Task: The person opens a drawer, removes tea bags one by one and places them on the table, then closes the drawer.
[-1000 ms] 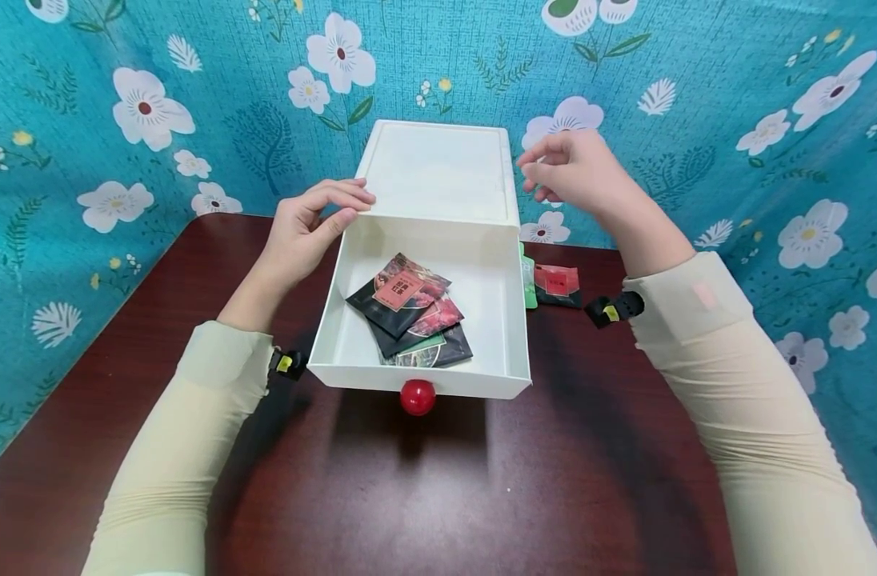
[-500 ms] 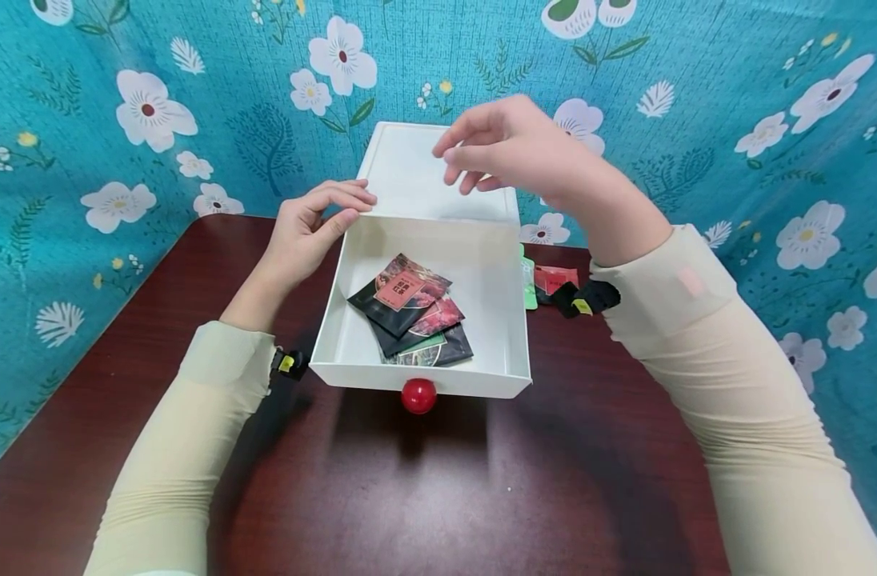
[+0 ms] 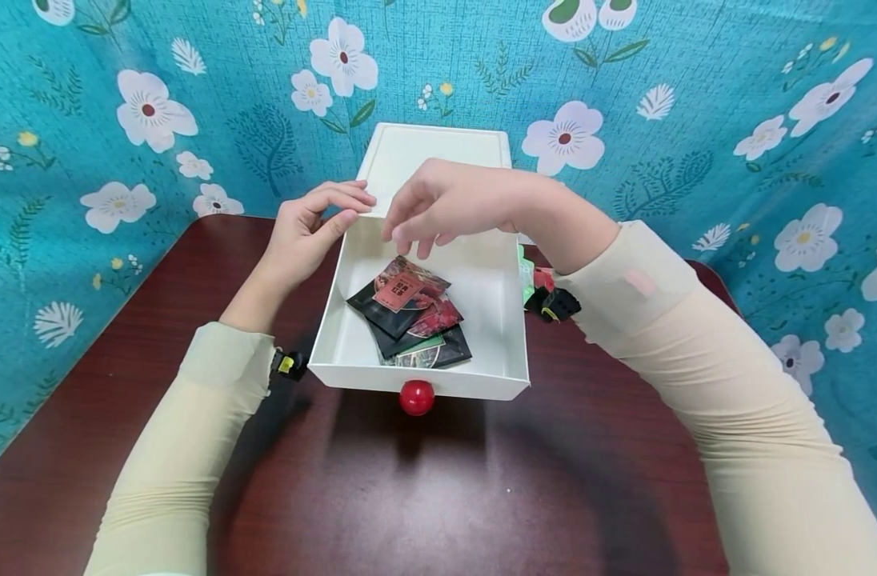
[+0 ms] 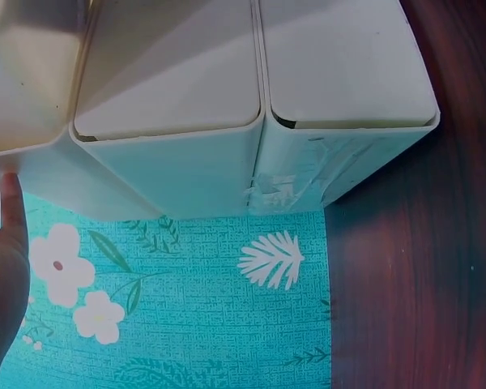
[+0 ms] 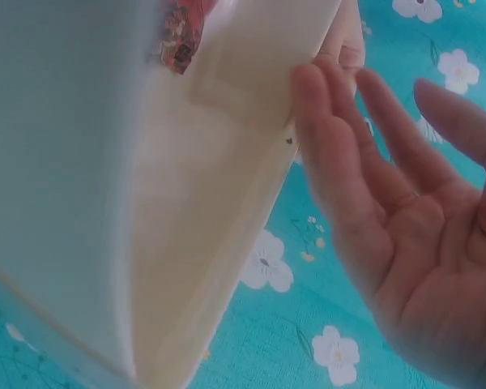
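On the worktop, past the drawer's right edge, a green packet and a red packet are partly covered, the red one by my wrist. The lowest sachet lies mostly under the others, and I can't make out the lettering on the top sachet. My right wrist view catches only a cut-off, blurred bit of red print.

Three flat, dark sachets overlap in the pulled-out drawer, left of centre and reaching toward its front edge: a red label on top, pink-red print in the middle sachet, a green band on the lowest.

My left hand rests relaxed fingers on the cabinet's front left corner. My right hand hangs over the sachets, fingers loosely bent, holding nothing.
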`<state>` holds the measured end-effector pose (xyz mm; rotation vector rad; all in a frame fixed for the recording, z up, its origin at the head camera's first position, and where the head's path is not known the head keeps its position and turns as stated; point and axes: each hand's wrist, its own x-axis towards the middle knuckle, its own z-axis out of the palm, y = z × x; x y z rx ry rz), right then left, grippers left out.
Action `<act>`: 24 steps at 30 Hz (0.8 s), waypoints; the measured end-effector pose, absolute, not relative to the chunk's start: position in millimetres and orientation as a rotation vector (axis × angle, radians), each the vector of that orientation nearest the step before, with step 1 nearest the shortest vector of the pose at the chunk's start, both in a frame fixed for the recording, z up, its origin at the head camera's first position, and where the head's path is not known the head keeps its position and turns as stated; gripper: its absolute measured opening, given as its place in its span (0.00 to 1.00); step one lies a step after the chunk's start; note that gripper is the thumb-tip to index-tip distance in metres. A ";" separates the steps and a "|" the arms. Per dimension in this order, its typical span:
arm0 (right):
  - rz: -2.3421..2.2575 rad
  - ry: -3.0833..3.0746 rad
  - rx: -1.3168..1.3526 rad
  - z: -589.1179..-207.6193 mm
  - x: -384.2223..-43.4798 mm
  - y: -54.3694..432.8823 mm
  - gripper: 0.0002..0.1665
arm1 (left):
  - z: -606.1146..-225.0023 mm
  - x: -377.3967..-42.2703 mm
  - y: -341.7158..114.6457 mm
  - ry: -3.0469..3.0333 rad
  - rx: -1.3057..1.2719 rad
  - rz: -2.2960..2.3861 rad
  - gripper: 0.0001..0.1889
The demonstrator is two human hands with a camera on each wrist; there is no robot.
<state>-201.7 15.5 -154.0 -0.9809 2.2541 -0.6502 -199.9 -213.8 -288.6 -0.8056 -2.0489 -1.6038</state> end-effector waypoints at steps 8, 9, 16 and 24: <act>-0.444 2.228 -1.065 -148.7 -196.2 2.4 0.17 | -291.2 -201.2 -213.5 -2.009 -0.822 -1.613 0.09; -0.410 2.223 -1.085 -149.3 -195.9 0.0 0.17 | -291.4 -201.1 -212.9 -2.005 -0.825 -1.616 0.09; -0.106 2.140 -1.142 -160.4 -196.1 -18.0 0.24 | -293.5 -201.0 -211.9 -2.016 -0.824 -1.624 0.10; 0.090 2.096 -1.188 -168.4 -198.3 -33.9 0.26 | -293.1 -202.6 -213.9 -2.020 -0.823 -1.593 0.09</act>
